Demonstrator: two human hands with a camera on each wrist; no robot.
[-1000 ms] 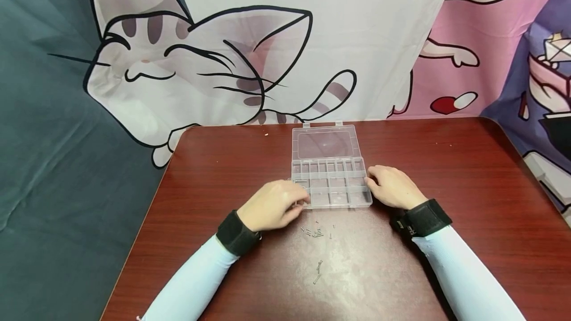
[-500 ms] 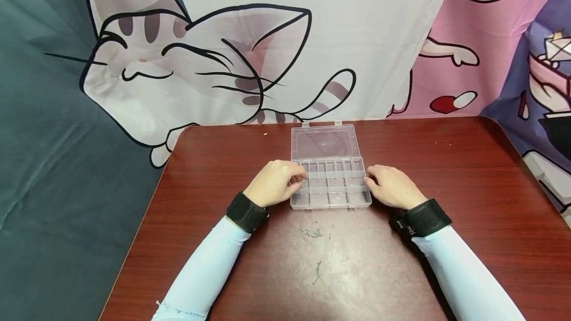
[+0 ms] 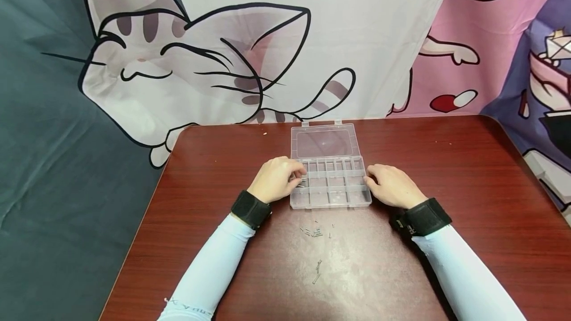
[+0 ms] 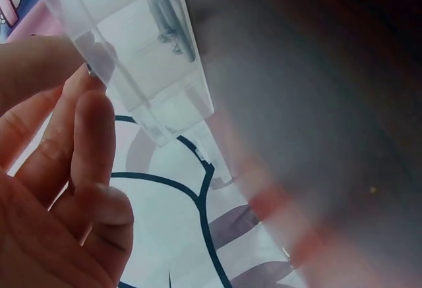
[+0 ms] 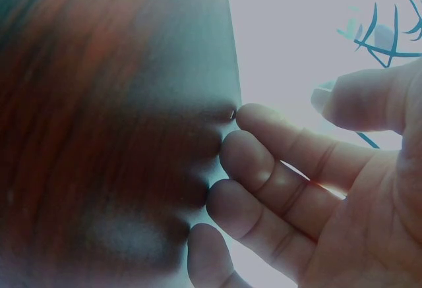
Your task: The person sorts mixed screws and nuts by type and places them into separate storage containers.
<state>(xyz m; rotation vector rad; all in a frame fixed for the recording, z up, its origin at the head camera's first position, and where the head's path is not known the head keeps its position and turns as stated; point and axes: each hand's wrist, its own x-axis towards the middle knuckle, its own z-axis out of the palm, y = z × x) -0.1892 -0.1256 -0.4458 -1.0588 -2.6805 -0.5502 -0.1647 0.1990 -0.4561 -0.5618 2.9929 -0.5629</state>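
Observation:
My left hand is over the left side of a clear plastic compartment box, which lies with its lid folded back. Thumb and forefinger pinch a small screw, of which only a shiny end shows; the rest is hidden by the fingers. Several longer screws lie in one compartment close by. My right hand rests on the table at the box's right edge, its fingers relaxed with their tips down on the wood, holding nothing.
Loose screws lie in a small group on the brown table in front of the box, and a few more lie nearer the front. A cartoon-print curtain hangs behind the table's far edge.
My left hand has moved away from me along the box's left side, from the front row of compartments to the back rows. The right hand has stayed in place.

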